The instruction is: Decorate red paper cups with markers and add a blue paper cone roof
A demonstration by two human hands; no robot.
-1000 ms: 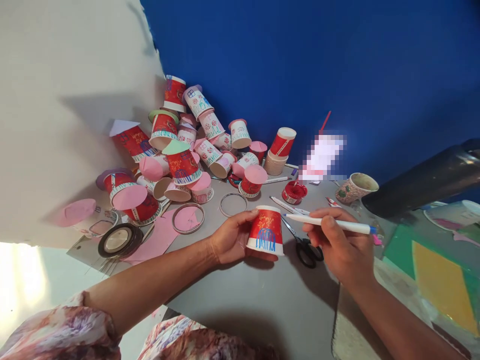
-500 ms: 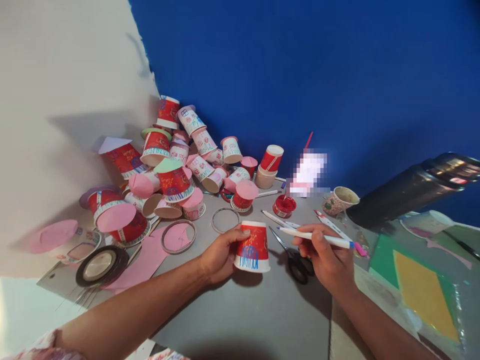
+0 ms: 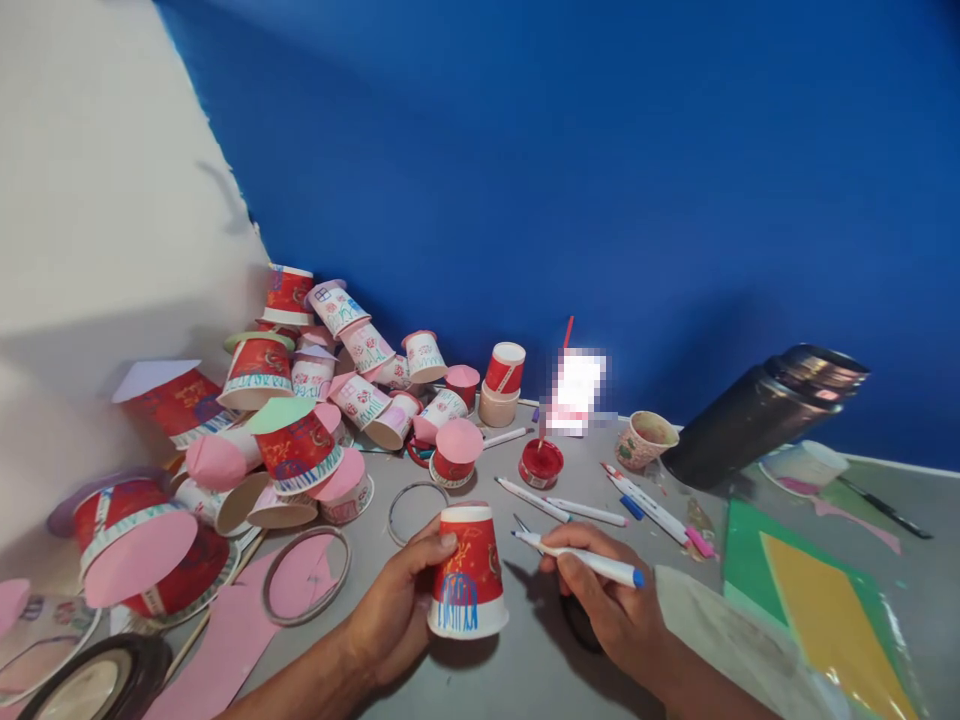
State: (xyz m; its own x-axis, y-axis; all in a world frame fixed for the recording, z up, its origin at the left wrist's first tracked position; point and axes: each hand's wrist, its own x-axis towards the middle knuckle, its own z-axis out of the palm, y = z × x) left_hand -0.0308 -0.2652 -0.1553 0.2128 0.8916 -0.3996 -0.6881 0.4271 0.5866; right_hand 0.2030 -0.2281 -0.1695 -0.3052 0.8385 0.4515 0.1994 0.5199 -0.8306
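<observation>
Upside down in my left hand is a red and white paper cup, its wide rim at the bottom. Blue marker strokes form an arched shape on its lower side. My right hand grips a white marker with a blue end, its tip pointing left toward the cup but apart from it. Beneath my right hand lie scissors, mostly covered by the hand. Several loose markers rest beyond the cup, near a small red paint pot with a stick standing in it.
Decorated paper cups with paper tops are heaped on the left. Two metal rings, pink paper and a tape roll lie nearer me. A black flask leans at right, behind green and yellow sheets. A blue wall stands behind.
The view has shifted up and to the right, so the table items appear lower and further left. Both hands still hold the cup and marker, now lower in the view.
</observation>
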